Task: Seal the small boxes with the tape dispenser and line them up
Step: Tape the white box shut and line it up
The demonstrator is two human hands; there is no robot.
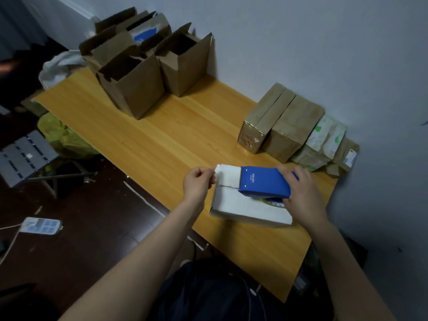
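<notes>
Fingers of right hand (301,198): wrapped round the rear of the blue plastic tape dispenser (264,181), gripping it and holding it down on the box top.
Fingers of left hand (196,181): curled, thumb and forefinger pinching at the box's left edge. They seem to hold the free end of the clear tape (228,177), though the tape is hard to make out.
Long yellow wooden table (162,135): runs from upper left of the frame to lower right, against the pale wall.
Open brown cardboard cartons (139,72): clustered at upper left, flaps standing up. Judged unsealed stock.
Sealed brown boxes (287,126): packed side by side in a row along the wall at right of frame, with paler printed ones at its lower end. Probably the finished line.
White cardboard box (243,207): lower centre, on the table near its front edge, well apart from both groups. Long axis roughly left to right, dipping toward lower right.
Dispenser heading: toothed blade faces frame left, toward the left hand, with its long axis along the box's.
Why held so: the left pinch anchors the tape at one end, so a pull to the right would likely lay it over the flap seam.
Step in hand: start of a strip, seam not yet covered.
</notes>
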